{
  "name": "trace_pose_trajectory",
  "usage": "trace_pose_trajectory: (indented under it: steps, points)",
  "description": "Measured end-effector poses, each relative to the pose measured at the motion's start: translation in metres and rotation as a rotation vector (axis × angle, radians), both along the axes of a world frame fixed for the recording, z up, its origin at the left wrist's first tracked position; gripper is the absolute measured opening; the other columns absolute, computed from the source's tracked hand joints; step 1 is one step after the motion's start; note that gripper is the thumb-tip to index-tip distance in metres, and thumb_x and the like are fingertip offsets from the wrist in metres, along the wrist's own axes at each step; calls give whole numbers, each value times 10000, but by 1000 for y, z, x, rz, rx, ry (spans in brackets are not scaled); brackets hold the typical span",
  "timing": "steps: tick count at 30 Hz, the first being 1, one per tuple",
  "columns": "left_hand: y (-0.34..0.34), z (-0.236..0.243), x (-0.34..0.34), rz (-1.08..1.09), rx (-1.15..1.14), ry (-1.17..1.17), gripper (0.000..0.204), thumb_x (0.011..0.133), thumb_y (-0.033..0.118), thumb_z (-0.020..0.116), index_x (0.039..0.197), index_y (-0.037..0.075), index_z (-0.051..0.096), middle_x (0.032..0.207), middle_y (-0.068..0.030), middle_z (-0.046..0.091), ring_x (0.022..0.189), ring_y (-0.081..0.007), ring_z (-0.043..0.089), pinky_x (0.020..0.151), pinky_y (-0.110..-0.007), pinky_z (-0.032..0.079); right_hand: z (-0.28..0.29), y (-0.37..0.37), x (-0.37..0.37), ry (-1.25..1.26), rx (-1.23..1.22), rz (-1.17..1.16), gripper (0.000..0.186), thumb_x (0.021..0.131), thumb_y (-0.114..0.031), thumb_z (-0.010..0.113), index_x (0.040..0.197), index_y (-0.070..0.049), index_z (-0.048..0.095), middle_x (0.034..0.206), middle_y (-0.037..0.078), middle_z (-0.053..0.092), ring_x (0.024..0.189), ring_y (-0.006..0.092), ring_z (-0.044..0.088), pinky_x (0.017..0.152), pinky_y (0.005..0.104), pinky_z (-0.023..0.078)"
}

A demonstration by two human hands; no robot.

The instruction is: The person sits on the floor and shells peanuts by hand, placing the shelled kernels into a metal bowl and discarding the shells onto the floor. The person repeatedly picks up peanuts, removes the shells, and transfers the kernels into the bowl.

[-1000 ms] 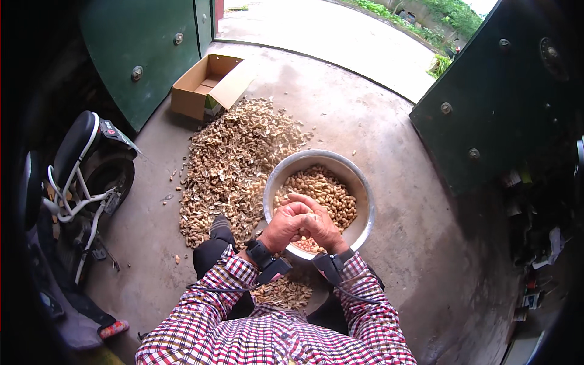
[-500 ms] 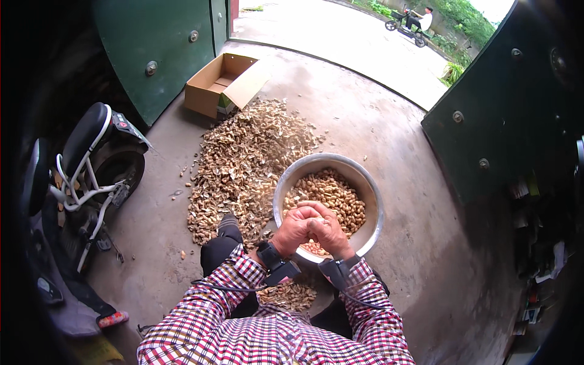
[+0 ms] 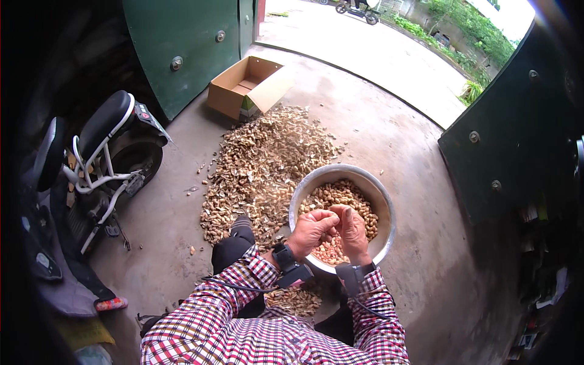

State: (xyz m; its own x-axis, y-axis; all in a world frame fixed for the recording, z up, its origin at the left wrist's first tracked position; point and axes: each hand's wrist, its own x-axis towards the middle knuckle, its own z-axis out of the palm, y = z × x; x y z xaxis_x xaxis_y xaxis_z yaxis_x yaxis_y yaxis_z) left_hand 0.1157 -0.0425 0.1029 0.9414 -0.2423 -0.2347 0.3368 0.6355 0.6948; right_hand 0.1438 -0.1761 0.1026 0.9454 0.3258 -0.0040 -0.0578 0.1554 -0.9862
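Observation:
Both of my hands meet over a wide metal basin [image 3: 387,234] on the floor between my knees and the shell pile. My left hand [image 3: 310,233] is closed in a pinch, its fingertips touching those of the right. My right hand [image 3: 353,236] is bent inward, thumb up and fingers closed. Whatever sits between the fingertips is too small and hidden to make out. Unshelled peanuts [image 3: 345,196] fill the basin's far side. Pinkish shelled kernels [image 3: 330,252] lie in its near part, under my hands.
A broad heap of peanut shells [image 3: 261,164] spreads left of the basin; more shells [image 3: 297,300] lie between my legs. An open cardboard box [image 3: 228,100] stands behind the heap. At left is a parked scooter [image 3: 103,146]; green metal doors [image 3: 182,42] flank the doorway. Outside, someone rides a two-wheeler [image 3: 359,11].
My hands were clasped together with fingers interlocked; now they have opened apart slightly and only the fingertips meet, uncovering more kernels. The view has shifted, and the rider outside has moved left.

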Motion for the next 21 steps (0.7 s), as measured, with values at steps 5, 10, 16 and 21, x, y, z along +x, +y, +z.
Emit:
trace_pose_trajectory:
  steps: [5,10,16,21]
  points:
    - [2,-15,4,55,-35,-6,202,795,172,632,808,41,479,668,-47,559,542,-81,545,449,-163,449,-6,-2,4,10,-42,-1,389,868,-397,484,844,-14,545,692,6,545,601,49,495,556,181,414]
    - [4,-8,1,19,-41,16,172,814,196,608,791,45,528,699,-45,592,517,-57,544,400,-135,398,1,1,4,8,-92,28,296,888,-285,496,712,-49,521,613,-23,518,539,27,448,485,164,361]
    - [5,-11,-3,-70,-16,23,105,808,140,601,837,62,536,711,-27,596,523,-40,542,376,-124,353,4,-4,1,-113,-190,-5,285,891,-242,497,682,-48,511,576,-50,463,518,14,383,447,172,300]
    - [3,-16,-2,-92,0,20,96,800,110,596,857,57,540,719,-26,598,536,-47,553,374,-132,364,-1,-8,1,-144,-188,2,333,906,-269,459,665,-43,505,564,-32,474,505,24,404,448,177,318]
